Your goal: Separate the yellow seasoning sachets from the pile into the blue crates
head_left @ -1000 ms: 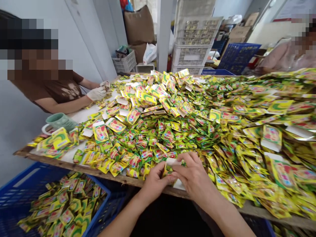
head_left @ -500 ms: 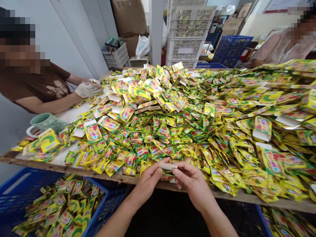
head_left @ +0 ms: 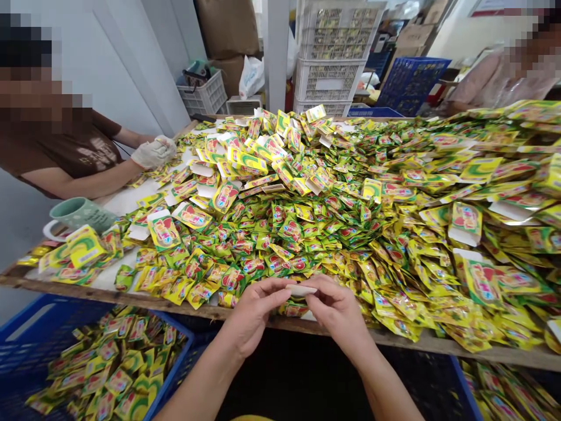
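My left hand (head_left: 258, 310) and my right hand (head_left: 335, 310) meet just above the table's near edge, pinching a narrow white paper strip (head_left: 301, 290) between their fingertips. Its ends are partly hidden by my fingers. Right below my hands lies a thick spread of yellow-green foil sachets (head_left: 280, 234), some with white card tabs. They cover most of the wooden table (head_left: 131, 299). Across the table, a co-worker's white-gloved hands (head_left: 153, 153) work at the far left side.
A green mug (head_left: 76, 215) stands at the table's left. Below the near edge, a blue crate (head_left: 177, 330) holds more sachets. White stacked crates (head_left: 326, 58) rise behind the table, and a second person (head_left: 504, 79) sits at the far right.
My hands have risen off the pile and drawn closer, holding the white strip between them. The view has shifted slightly, and the co-worker's gloved hands have moved a little.
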Motion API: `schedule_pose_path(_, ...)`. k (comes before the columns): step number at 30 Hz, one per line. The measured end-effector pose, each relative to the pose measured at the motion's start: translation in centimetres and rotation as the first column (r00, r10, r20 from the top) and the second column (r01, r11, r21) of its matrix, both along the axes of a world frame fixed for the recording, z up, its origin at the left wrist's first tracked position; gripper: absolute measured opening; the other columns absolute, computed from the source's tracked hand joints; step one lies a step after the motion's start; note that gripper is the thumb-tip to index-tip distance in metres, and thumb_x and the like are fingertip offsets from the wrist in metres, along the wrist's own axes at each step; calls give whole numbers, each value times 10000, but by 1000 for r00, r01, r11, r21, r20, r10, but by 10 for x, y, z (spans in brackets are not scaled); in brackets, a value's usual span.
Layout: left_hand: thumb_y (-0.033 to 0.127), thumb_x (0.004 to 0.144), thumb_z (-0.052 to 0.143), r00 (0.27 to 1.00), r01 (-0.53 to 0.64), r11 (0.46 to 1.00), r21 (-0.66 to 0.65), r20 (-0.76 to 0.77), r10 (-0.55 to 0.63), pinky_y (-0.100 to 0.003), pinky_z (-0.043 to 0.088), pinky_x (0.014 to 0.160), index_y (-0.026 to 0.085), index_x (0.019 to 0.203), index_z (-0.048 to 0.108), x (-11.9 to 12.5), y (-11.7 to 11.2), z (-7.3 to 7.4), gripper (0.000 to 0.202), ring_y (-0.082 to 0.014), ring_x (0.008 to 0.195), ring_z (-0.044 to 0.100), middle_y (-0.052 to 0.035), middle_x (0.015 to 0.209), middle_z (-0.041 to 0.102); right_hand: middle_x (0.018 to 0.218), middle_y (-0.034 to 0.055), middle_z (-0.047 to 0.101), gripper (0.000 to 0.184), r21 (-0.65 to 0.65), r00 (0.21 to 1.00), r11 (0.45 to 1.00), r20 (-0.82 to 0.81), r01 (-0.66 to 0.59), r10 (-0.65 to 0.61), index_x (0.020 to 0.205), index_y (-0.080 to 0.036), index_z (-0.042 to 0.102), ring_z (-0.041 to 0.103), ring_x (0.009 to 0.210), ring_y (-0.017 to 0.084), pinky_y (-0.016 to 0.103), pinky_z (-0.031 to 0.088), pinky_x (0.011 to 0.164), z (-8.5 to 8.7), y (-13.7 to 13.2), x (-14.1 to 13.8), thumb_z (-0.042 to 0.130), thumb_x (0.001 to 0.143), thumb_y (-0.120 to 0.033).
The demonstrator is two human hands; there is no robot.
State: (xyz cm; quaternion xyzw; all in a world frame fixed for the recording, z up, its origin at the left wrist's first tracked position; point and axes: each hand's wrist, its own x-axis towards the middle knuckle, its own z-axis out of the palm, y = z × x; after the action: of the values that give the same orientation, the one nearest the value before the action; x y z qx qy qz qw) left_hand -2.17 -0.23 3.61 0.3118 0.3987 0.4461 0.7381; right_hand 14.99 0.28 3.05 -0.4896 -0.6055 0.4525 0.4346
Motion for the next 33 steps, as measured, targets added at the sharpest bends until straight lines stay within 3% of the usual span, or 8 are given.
schedule_pose_path(7,50,687,677,999,-42,999,12,0,42,-216,461,815,184,942,725,3,3,1,292,-137,876,630,-14,915,729,837,39,581,228,-27,995,998,-85,-55,53,968,-253,750,535,703,137,239,448,559,2,-3,-5,581,824,-199)
schedule_pose_path(10,149,750,702,977,-106,980,167,-164,134,-231,469,855,210,950,734,1,3,-7,211,-151,928,641,-23,969,733,964,65,575,227,-70,976,993,-203,-95,79,1023,-263,740,566,715,135,245,503,546,2,-4,-2,611,838,-287)
schedule_pose_path(13,223,776,709,922,-81,928,364,-326,209,-257,479,886,222,941,754,0,1,-16,171,-177,963,649,-41,994,740,906,61,604,175,-95,969,992,-243,-78,53,930,-241,766,596,694,134,256,535,575,5,-2,-1,642,827,-308)
schedule_pose_path(19,210,839,639,890,-44,852,522,-366,271,-274,535,805,218,1051,705,4,5,-18,222,-171,889,676,-49,980,730,841,35,627,137,-125,968,992,-246,21,-51,878,-220,750,605,646,127,242,542,545,0,1,-4,721,762,-287)
schedule_pose_path(21,176,824,652,873,10,792,611,-391,291,-285,538,802,203,1003,717,4,9,-17,192,-174,875,675,-54,940,730,836,31,632,101,-125,958,992,-282,22,-57,834,-223,753,608,623,123,248,550,536,-4,1,-3,728,756,-280)
schedule_pose_path(25,125,811,664,860,76,652,755,-381,341,-307,541,818,189,888,743,2,15,-18,128,-178,876,678,-68,892,735,860,42,654,84,-32,971,999,-234,33,-39,819,-243,759,638,727,161,261,561,577,-10,2,2,748,736,-243)
schedule_pose_path(31,65,771,694,882,154,577,802,-375,285,-323,554,820,190,988,714,0,7,-29,251,-186,917,677,-98,996,713,899,40,659,133,232,997,970,-4,73,-74,868,-258,744,640,846,166,282,532,733,-19,-11,7,691,794,-161)
schedule_pose_path(33,32,779,672,894,167,547,820,-360,266,-318,553,811,201,1014,692,0,4,-35,290,-181,930,670,-93,1018,700,948,49,651,155,287,998,957,44,26,-40,908,-255,737,634,900,170,287,519,776,-18,-16,15,662,818,-153)
